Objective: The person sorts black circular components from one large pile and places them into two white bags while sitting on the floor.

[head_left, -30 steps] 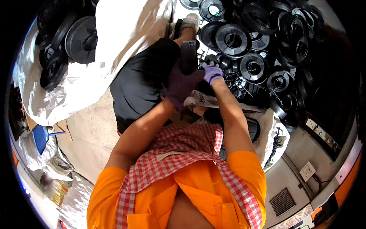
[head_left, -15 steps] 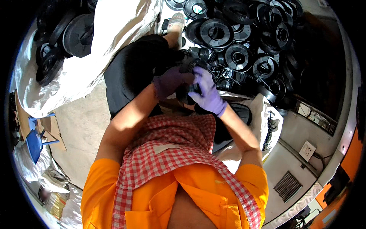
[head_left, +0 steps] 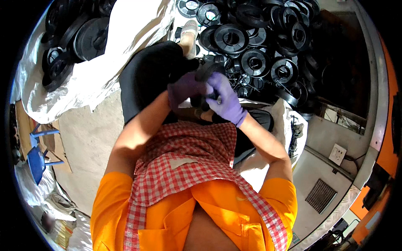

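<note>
Both my hands wear purple gloves and meet above my lap. A round black plastic reel (head_left: 208, 70) is between them, blurred and mostly hidden by the gloves. My left hand (head_left: 184, 89) is closed on the reel's left side, its fingertips reaching the other glove. From the right, my right hand (head_left: 226, 98) wraps its fingers over the reel. Just beyond lies a heap of loose black reels (head_left: 254, 62), some flat and some leaning on edge.
A white sack sheet (head_left: 138, 27) with more black reels (head_left: 90, 39) spreads at the far left. A blue stool (head_left: 37, 163) stands on the left floor. At right are a grey panel with a white socket (head_left: 337, 154) and a vent grille (head_left: 320, 195).
The reel between my hands looks turned, with less of its lower side showing. My hands stay close together, and the whole scene has shifted slightly.
</note>
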`<state>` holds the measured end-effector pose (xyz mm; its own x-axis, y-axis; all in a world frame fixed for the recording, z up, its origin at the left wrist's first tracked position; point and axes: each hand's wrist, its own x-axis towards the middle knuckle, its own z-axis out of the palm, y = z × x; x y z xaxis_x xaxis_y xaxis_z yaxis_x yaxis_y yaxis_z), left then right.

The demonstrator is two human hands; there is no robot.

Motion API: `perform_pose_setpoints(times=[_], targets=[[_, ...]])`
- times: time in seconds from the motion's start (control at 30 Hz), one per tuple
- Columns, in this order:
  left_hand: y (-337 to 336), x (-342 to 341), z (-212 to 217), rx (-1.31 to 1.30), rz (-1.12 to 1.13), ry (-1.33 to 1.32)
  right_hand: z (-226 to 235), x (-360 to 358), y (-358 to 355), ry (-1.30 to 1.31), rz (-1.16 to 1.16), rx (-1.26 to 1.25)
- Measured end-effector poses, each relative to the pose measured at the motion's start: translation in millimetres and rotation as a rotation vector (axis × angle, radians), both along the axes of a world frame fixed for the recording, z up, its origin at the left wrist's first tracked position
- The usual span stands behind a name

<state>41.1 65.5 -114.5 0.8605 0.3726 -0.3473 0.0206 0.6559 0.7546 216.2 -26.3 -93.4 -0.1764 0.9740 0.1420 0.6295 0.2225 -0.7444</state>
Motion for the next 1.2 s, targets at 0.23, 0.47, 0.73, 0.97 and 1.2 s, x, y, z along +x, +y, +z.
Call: perform_pose_setpoints(times=[0.23, 0.47, 0.73, 0.97, 1.2], targets=[[-12, 10, 6, -0.079, 0.046, -0.067, -8, 12, -14, 0.211, -0.136, -0.334], [-26, 16, -4, 0.261, 0.296, 0.109, -33, 14, 7, 0.751, -0.145, -0.583], [-31, 31, -9, 0.632, 0.395, 0.161, -60, 32, 10, 1.269, -0.46, -1.088], [47, -45, 99, 1.522, 0.915, 0.511, -53, 76, 83, -0.023, -0.513, -0.046], [54, 20, 79, 0.371, 0.887, -0.098, -114, 120, 152, -1.224, -0.027, -0.113]])
